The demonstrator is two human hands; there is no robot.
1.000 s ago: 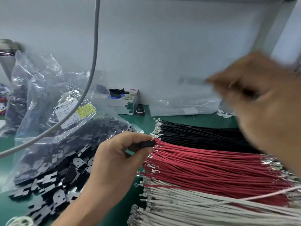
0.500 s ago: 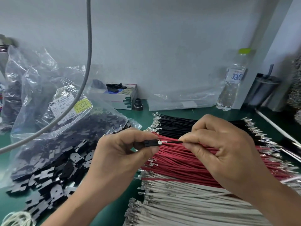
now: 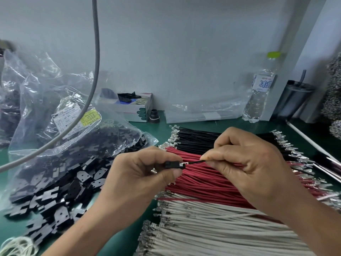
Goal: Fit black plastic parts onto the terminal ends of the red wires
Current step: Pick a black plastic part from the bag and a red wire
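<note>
Two bare forearms enter from the lower edge, each ending in a bare hand: the left hand (image 3: pixel 136 178) and the right hand (image 3: pixel 252 169). No sleeve, glove, ring, watch or band shows on either. The fingers (image 3: pixel 167 175) have short, plain, unpainted nails, and the knuckles show ordinary creases.

I am seeing a small black plastic part (image 3: pixel 172 165) lying level, a wire's metal terminal (image 3: pixel 184 163) just at its right end; red wires (image 3: pixel 212 180) are lying bundled on the table beneath.
</note>
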